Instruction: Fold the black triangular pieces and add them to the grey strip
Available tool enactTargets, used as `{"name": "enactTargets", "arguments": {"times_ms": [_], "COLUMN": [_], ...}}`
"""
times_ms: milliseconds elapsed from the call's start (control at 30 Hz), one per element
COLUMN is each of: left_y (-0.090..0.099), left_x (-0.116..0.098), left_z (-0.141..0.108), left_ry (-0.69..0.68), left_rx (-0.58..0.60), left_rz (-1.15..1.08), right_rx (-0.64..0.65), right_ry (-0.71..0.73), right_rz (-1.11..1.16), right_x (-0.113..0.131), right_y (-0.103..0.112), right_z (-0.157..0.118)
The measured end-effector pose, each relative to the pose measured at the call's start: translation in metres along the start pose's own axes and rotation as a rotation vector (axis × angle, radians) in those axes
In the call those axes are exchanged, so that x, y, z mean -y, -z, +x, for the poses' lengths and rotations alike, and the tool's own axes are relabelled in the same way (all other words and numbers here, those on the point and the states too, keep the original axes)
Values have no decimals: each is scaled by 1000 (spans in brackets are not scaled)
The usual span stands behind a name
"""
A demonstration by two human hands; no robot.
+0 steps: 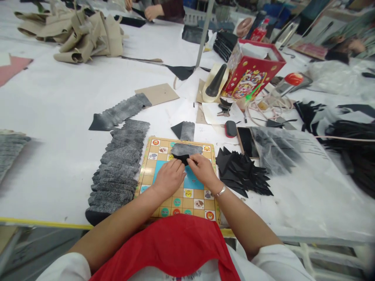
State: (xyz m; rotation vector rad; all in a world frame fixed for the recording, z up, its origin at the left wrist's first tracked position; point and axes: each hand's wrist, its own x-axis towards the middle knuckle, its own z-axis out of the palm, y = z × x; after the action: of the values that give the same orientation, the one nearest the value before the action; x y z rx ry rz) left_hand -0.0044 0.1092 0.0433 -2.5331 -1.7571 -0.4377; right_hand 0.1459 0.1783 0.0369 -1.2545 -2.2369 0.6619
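Both my hands meet over a patterned board (148,171) with animal pictures and a blue centre. My left hand (170,173) has its fingers closed at the near edge of a small black piece (182,159). At that piece's right end, my right hand (202,168) pinches it between thumb and fingers. A grey scallop-edged piece (186,148) lies flat just beyond, touching the black one. Another grey piece with a black pointed end (186,130) rests past the board's far edge. Left of the board runs a long overlapping row of grey pieces (120,164); black pointed pieces (243,171) are heaped at the right.
A phone (247,141), a small black-and-red case (231,129) and a red box (249,74) stand beyond on the right. A metal pole (204,35) rises from the table. Beige pieces (84,35) pile up far left; another person's hand (154,13) is at the far side.
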Motion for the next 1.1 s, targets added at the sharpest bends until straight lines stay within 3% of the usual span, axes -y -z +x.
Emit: {"name": "enactTargets", "arguments": {"times_ms": [100, 200, 267, 300, 367, 467, 567, 667, 767, 867, 967, 1100], "left_y": [-9, -12, -11, -9, -4, 10, 22, 23, 10, -1, -3, -1], "left_x": [-2, -3, -1, 2, 10, 24, 25, 11, -4, -8, -6, -5], "left_z": [8, 15, 17, 17, 13, -6, -39, -74, -95, -100, -98, -97], "left_ry": [53, 64, 83, 101, 157, 235, 219, 100, -20, -64, -75, -46], "left_rx": [62, 108, 115, 111, 59, -97, -150, -101, -89, -97, -81, -62], "left_rz": [52, 70, 36, 0, -97, -191, -175, -112, -32, 22, 37, 48], "right_rx": [-112, -451, -672, -702, -553, -125, 116, 166, 192, 168, 147, 254], "right_ry": [-185, -350, -312, -227, 29, 384, 522, 504, 485, 442, 301, 109], "right_rz": [212, 285, 146, 39, -149, -299, -375, -389, -382, -386, -419, -503], "right_x": [-9, -17, -15, -13, -4, 10, 18, 21, 24, 33, 45, 58], "right_y": [11, 36, 54, 60, 62, 43, 18, 7, 10, 11, 3, -10], "right_z": [7, 10, 1, -7, -29, -67, -93, -101, -98, -89, -75, -54]}}
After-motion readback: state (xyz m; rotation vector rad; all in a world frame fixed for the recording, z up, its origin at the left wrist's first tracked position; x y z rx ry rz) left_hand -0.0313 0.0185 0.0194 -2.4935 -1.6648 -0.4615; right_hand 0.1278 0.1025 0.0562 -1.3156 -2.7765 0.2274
